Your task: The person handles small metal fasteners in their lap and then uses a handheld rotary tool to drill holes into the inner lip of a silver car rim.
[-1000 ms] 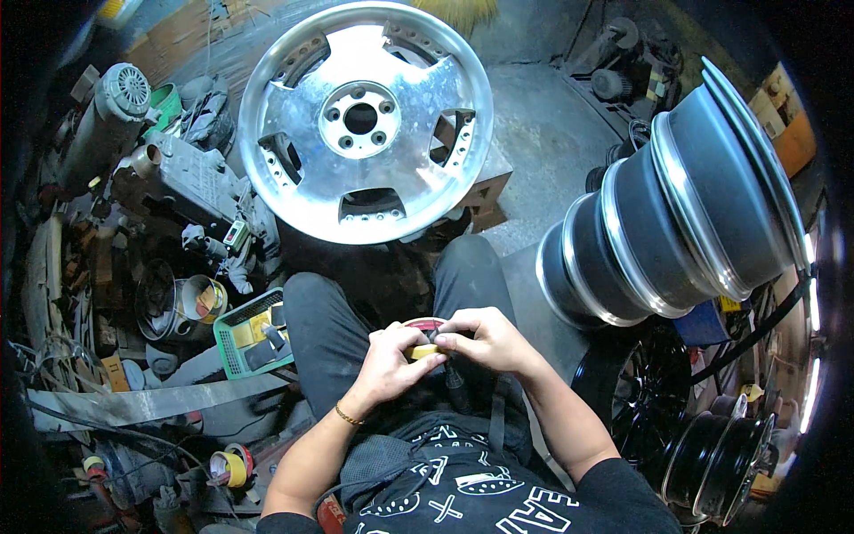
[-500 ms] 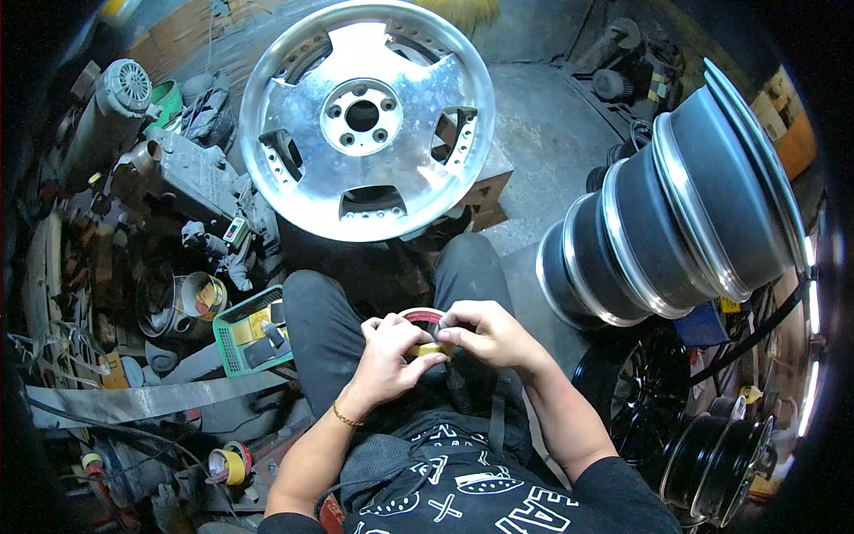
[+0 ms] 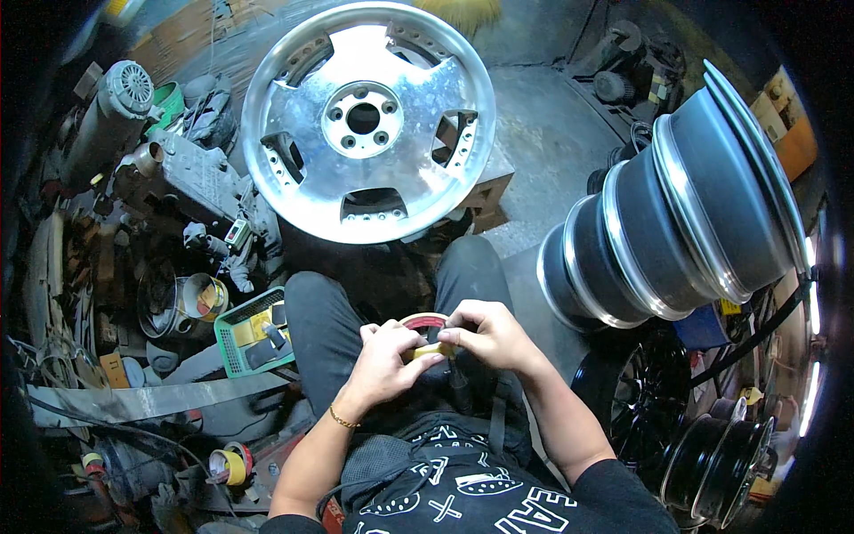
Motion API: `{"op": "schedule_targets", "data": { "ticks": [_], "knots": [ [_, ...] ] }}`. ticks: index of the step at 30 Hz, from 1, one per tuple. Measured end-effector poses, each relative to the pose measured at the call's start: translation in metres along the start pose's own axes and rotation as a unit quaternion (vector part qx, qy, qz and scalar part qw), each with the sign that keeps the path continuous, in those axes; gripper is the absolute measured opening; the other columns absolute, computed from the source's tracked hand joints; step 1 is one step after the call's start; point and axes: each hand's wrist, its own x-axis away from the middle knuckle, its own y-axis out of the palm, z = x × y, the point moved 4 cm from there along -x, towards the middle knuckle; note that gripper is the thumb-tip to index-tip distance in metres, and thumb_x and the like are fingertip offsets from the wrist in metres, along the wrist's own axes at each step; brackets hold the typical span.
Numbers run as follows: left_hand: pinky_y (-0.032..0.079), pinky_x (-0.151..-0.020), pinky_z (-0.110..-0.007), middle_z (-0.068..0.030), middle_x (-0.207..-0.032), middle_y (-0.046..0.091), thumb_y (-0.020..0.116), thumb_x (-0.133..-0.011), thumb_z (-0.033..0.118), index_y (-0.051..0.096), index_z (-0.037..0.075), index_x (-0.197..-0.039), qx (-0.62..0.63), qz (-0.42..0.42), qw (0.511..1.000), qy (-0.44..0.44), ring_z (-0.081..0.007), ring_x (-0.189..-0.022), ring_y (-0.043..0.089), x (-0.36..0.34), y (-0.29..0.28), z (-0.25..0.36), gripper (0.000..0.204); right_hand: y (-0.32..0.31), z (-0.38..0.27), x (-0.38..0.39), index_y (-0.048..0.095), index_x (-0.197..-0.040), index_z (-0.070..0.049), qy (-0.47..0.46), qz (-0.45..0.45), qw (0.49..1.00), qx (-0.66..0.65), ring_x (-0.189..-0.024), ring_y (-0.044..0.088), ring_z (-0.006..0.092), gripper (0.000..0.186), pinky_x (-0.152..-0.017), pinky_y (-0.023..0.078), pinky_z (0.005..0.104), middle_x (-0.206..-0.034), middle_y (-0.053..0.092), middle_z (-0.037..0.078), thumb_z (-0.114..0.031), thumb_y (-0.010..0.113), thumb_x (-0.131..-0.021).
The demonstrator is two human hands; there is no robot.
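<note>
Yellow masking tape (image 3: 425, 336) sits low in the middle of the scene, over the person's lap, held between both hands. Fingers of the left hand (image 3: 389, 363) are curled around the roll's near left side, and those of the right hand (image 3: 489, 334) pinch its right edge (a red inner rim shows at the top). Beyond the knees a polished alloy wheel (image 3: 367, 120) lies flat on the floor. Far right, stacked dark wheel barrels (image 3: 685, 214) lie on their side. Near left, a green basket (image 3: 253, 332) holds small items, and another yellow tape roll (image 3: 229, 465) lies nearer still among the clutter.
</note>
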Motion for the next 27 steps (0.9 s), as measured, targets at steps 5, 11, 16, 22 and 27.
{"op": "schedule_targets", "data": {
  "ticks": [5,11,16,22,27],
  "knots": [
    [0.033,-0.079,-0.04,-0.0064,-0.085,0.063,0.077,-0.076,0.031,0.065,0.01,-0.083,0.027,0.076,0.996,0.042,-0.0245,-0.089,0.056,0.003,0.006,0.006,0.025,0.005,-0.006,-0.002,0.068,-0.093,0.001,-0.058,-0.056,0.994,-0.068,-0.072,0.062,0.0194,0.018,-0.068,0.048,0.0305,-0.079,0.065,0.011,-0.015,0.067,-0.088],
    [0.034,-0.079,-0.041,-0.0077,-0.089,0.066,0.076,-0.077,0.032,0.065,0.01,-0.083,0.029,0.079,0.996,0.02,-0.0244,-0.088,0.057,0.003,0.011,0.007,0.025,0.001,-0.015,-0.003,0.068,-0.09,0.002,-0.04,-0.018,0.999,-0.017,-0.071,0.063,0.0201,0.019,-0.068,0.049,0.0315,-0.079,0.066,0.011,-0.017,0.07,-0.086],
    [0.035,-0.079,-0.038,-0.0055,-0.081,0.062,0.077,-0.075,0.031,0.066,0.01,-0.085,-0.004,0.05,0.999,0.016,-0.0228,-0.082,0.056,0.0,0.004,0.011,0.025,-0.005,-0.009,-0.005,0.068,-0.087,0.002,-0.018,0.01,0.999,0.039,-0.07,0.063,0.0187,0.021,-0.066,0.05,0.032,-0.079,0.066,0.01,-0.019,0.073,-0.083],
    [0.032,-0.082,-0.042,-0.0065,-0.083,0.061,0.078,-0.074,0.035,0.064,0.009,-0.079,-0.028,0.063,0.996,0.053,-0.0249,-0.091,0.055,-0.004,-0.008,0.015,0.029,0.001,-0.013,-0.005,0.068,-0.091,0.002,-0.027,-0.037,0.997,-0.061,-0.079,0.063,0.0178,0.015,-0.074,0.049,0.0309,-0.082,0.066,0.011,-0.013,0.067,-0.086],
    [0.033,-0.081,-0.041,-0.0069,-0.084,0.061,0.078,-0.074,0.033,0.063,0.009,-0.08,0.011,0.074,0.996,0.052,-0.0253,-0.09,0.055,-0.003,0.0,0.013,0.029,0.003,-0.013,-0.005,0.068,-0.092,0.002,-0.05,-0.056,0.996,-0.049,-0.079,0.064,0.0194,0.016,-0.075,0.049,0.0309,-0.084,0.067,0.011,-0.014,0.068,-0.087]
  ]
}}
